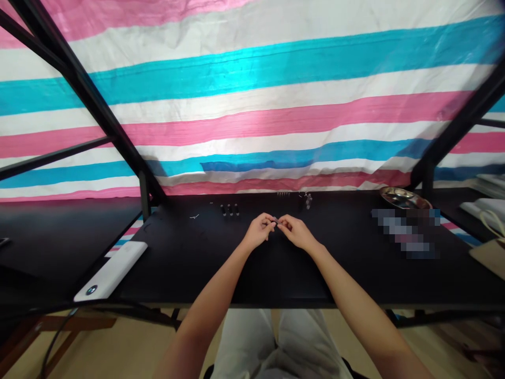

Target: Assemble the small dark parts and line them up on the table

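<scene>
Over the middle of the black table (189,263), my left hand (260,230) and my right hand (295,231) nearly meet, fingertips pinched together. A small dark piece (275,220) is held between them; its kind is too small to make out. To the left of my hands, three small dark cylinders (230,210) with pale ends stand in a row. Beyond my right hand lies a little cluster of clear-grey cylindrical pieces (308,201). Several tiny pale pieces (283,193) are lined up at the table's back edge.
Thin white scraps (194,216) lie on the left. A white power-bank-like box (112,271) rests at the left edge. A shiny round metal dish (406,198) sits back right, beside a blurred-out patch. Black frame posts (87,89) and a striped sheet (252,121) enclose the table.
</scene>
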Demonstrator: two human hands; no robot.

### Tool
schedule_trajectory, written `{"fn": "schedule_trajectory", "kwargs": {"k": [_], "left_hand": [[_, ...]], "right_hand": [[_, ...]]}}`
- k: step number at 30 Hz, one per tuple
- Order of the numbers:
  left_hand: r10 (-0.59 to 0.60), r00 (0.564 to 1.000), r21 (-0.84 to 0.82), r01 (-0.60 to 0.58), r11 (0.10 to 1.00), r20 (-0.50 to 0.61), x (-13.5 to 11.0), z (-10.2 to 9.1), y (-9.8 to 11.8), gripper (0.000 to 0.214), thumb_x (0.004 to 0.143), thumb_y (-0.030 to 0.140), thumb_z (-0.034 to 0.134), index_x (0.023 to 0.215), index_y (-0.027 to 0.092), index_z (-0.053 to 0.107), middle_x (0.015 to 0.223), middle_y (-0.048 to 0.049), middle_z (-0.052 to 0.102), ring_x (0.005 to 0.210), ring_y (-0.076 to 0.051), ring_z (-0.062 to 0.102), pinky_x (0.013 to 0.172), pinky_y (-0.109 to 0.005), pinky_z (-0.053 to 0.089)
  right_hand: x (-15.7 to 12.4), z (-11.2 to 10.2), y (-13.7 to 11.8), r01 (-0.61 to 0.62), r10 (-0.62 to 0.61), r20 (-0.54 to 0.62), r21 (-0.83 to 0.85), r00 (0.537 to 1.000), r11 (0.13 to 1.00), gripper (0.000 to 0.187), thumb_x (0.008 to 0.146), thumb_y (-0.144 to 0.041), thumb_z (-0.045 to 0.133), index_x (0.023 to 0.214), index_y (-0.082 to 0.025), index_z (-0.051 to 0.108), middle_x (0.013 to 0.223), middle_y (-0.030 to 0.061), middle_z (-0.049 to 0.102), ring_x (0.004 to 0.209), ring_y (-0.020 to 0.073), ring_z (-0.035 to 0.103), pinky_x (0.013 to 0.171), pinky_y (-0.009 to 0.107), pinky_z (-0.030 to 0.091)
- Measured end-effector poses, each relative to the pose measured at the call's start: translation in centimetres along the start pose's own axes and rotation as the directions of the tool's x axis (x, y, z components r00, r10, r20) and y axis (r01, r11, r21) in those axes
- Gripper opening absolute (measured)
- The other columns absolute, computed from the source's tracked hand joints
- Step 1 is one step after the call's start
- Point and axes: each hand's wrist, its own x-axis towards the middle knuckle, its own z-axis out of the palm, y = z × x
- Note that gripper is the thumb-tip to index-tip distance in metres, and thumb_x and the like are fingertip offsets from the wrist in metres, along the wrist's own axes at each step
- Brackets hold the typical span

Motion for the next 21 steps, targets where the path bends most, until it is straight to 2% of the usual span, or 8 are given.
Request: {"fn": "schedule_trajectory", "kwargs": {"k": [4, 7, 12, 17, 21], "left_hand": [[0.005, 0.995, 0.006, -0.006, 1.0, 0.096, -0.4, 0.2, 0.7, 0.024, 0.077, 0.037, 0.054, 0.082, 0.013, 0.054, 0.06, 0.0043, 0.051, 0.037, -0.003, 0.046, 0.038, -0.015, 0.035], [0.002, 0.994, 0.018, -0.004, 1.0, 0.108, -0.5, 0.2, 0.7, 0.025, 0.078, 0.038, 0.053, 0.08, 0.013, 0.053, 0.06, 0.0038, 0.051, 0.038, -0.003, 0.046, 0.039, -0.016, 0.035], [0.003, 0.998, -0.006, -0.003, 1.0, 0.06, -0.3, 0.2, 0.1, 0.023, 0.078, 0.038, 0.054, 0.083, 0.015, 0.05, 0.059, 0.0051, 0.05, 0.037, -0.004, 0.045, 0.038, -0.016, 0.035], [0.036, 0.997, 0.087, -0.029, 0.996, -0.073, -0.1, -0.1, -0.3, 0.021, 0.082, 0.038, 0.046, 0.081, 0.017, 0.048, 0.056, 0.0057, 0.048, 0.036, -0.004, 0.042, 0.038, -0.016, 0.033], [0.113, 0.987, 0.312, -0.073, 0.947, -0.111, -0.1, -0.3, -0.7, 0.019, 0.083, 0.034, 0.044, 0.079, 0.017, 0.052, 0.054, 0.0051, 0.049, 0.042, -0.005, 0.043, 0.045, -0.017, 0.034]], "right_hand": [[-0.2, 0.9, 0.0, 0.008, -0.014, 0.118, 0.057, 0.993, 0.998, 0.014, 0.081, -0.031, 0.05, 0.083, -0.019, 0.056, 0.062, -0.0032, 0.053, 0.051, 0.0091, 0.044, 0.053, 0.021, 0.035], [-0.3, 1.0, 0.0, 0.011, -0.018, 0.122, 0.056, 0.992, 0.998, 0.013, 0.08, -0.031, 0.053, 0.08, -0.019, 0.057, 0.062, -0.003, 0.054, 0.053, 0.0093, 0.045, 0.054, 0.021, 0.035], [-0.2, 1.0, -0.3, 0.024, -0.025, 0.089, 0.005, 0.996, 1.0, 0.016, 0.082, -0.032, 0.05, 0.084, -0.02, 0.059, 0.065, -0.0013, 0.057, 0.055, 0.0102, 0.049, 0.056, 0.021, 0.037], [0.1, 0.3, 0.1, -0.05, 0.045, -0.045, -0.111, 0.998, 0.993, 0.018, 0.081, -0.035, 0.05, 0.087, -0.019, 0.058, 0.065, 0.0001, 0.06, 0.057, 0.0124, 0.053, 0.057, 0.022, 0.038], [0.5, -1.4, 1.9, -0.24, 0.192, -0.202, -0.25, 0.96, 0.938, 0.016, 0.081, -0.033, 0.049, 0.081, -0.02, 0.058, 0.069, 0.002, 0.062, 0.062, 0.0145, 0.056, 0.058, 0.023, 0.036]]}}
